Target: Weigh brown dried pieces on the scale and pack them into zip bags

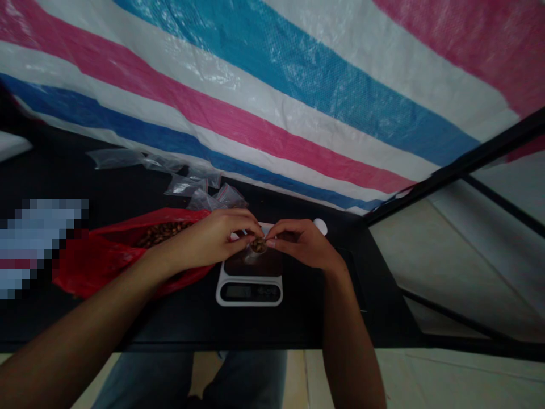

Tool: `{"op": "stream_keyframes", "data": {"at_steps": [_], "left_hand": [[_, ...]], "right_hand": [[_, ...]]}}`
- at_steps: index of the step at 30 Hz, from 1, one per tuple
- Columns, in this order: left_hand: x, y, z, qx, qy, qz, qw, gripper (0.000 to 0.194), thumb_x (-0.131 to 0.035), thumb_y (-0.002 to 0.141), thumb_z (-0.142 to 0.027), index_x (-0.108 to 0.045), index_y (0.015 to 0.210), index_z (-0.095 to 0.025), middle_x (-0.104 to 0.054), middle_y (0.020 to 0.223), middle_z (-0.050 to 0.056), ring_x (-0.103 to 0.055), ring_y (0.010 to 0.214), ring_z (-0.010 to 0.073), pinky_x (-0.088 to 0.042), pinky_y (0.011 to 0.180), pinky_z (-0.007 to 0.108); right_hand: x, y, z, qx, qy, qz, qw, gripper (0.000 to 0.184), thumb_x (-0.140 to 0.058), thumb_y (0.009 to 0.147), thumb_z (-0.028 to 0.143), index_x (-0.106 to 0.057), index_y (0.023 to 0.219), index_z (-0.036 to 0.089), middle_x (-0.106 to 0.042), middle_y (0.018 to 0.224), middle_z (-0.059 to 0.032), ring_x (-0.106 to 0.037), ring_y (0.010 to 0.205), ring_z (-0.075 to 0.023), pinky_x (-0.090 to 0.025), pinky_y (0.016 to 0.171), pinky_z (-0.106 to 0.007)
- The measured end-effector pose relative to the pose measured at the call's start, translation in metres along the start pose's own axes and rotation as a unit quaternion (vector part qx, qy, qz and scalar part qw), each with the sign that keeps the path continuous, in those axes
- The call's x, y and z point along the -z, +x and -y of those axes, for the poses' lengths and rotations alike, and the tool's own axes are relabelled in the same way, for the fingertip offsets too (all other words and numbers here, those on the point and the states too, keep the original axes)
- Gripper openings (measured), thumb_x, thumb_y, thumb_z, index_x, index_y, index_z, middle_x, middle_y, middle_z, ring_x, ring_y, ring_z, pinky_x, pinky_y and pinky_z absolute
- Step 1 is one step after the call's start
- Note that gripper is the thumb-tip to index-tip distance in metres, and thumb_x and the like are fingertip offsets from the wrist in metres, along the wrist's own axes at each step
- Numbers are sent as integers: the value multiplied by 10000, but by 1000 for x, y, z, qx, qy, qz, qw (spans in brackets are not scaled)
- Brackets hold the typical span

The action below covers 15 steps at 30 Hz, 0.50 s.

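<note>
A white kitchen scale point(249, 303) with a dark weighing plate stands on the black table. Over its plate is a small clear container point(258, 247) with brown bean-like pieces in it; whether it is a cup or a bag I cannot tell. My left hand point(217, 236) pinches its left edge, fingers closed. From the other side, my right hand point(300, 241) also has its fingertips closed at the container's edge. Left of the scale lies an open red plastic bag point(97, 261) holding many brown beans point(164, 232), partly hidden by my left forearm.
Several clear zip bags point(187, 184) lie along the back of the black table point(298, 324). A round white object point(321, 226) sits behind my right hand. A striped plastic sheet point(255, 102) hangs behind the table. Dark frame bars point(460, 162) stand at the right.
</note>
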<state>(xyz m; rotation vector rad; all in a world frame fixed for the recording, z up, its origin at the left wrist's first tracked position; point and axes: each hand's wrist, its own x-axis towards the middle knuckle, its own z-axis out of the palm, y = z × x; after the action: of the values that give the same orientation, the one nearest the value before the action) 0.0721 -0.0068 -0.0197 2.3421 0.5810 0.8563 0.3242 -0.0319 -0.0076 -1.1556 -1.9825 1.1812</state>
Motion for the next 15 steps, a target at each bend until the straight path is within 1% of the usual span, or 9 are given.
{"op": "stream_keyframes", "data": {"at_steps": [5, 7, 9, 12, 14, 15], "left_hand": [[0, 0, -3, 2, -24, -17, 1000, 166, -608, 988, -168, -766, 1032, -194, -763, 1018, 34, -717, 931, 144, -531, 854, 240], [1, 0, -6, 7, -39, -11, 999, 161, -610, 992, -180, -768, 1023, -196, -778, 990, 24, -723, 894, 137, -536, 828, 232], [1, 0, -7, 13, -42, -2, 999, 163, -616, 992, -187, -775, 1024, -203, -787, 960, 14, -727, 862, 133, -537, 802, 226], [0, -1, -6, 16, -31, 2, 999, 168, -628, 983, -193, -788, 1030, -217, -797, 953, 13, -733, 871, 143, -541, 800, 232], [-1, -1, -5, 21, -26, 2, 999, 168, -634, 978, -198, -793, 1027, -224, -799, 961, 16, -734, 877, 148, -545, 804, 237], [-2, -2, -5, 24, -24, 2, 999, 167, -637, 978, -198, -794, 1027, -224, -799, 966, 16, -734, 879, 148, -546, 808, 238]], "right_hand": [[-2, 1, 3, 16, 7, 11, 1000, 157, -827, 849, 349, -818, 915, 206, -736, 923, -46, -674, 834, -172, -505, 738, -286], [0, 0, 5, 19, 9, 21, 1000, 158, -833, 844, 353, -824, 909, 209, -725, 923, -46, -673, 831, -168, -502, 722, -278], [2, -1, 7, 21, 6, 15, 1000, 153, -825, 853, 348, -823, 913, 208, -725, 922, -46, -673, 828, -168, -497, 710, -275], [2, 3, 3, 20, -25, -46, 998, 142, -780, 889, 334, -806, 939, 203, -741, 904, -45, -661, 801, -167, -490, 703, -280], [-2, 9, -3, 20, -65, -94, 993, 129, -735, 920, 301, -795, 972, 200, -750, 921, -49, -651, 793, -164, -490, 712, -286], [-4, 12, -7, 21, -88, -108, 990, 127, -713, 931, 276, -792, 993, 198, -751, 941, -52, -651, 803, -163, -493, 726, -288]]}}
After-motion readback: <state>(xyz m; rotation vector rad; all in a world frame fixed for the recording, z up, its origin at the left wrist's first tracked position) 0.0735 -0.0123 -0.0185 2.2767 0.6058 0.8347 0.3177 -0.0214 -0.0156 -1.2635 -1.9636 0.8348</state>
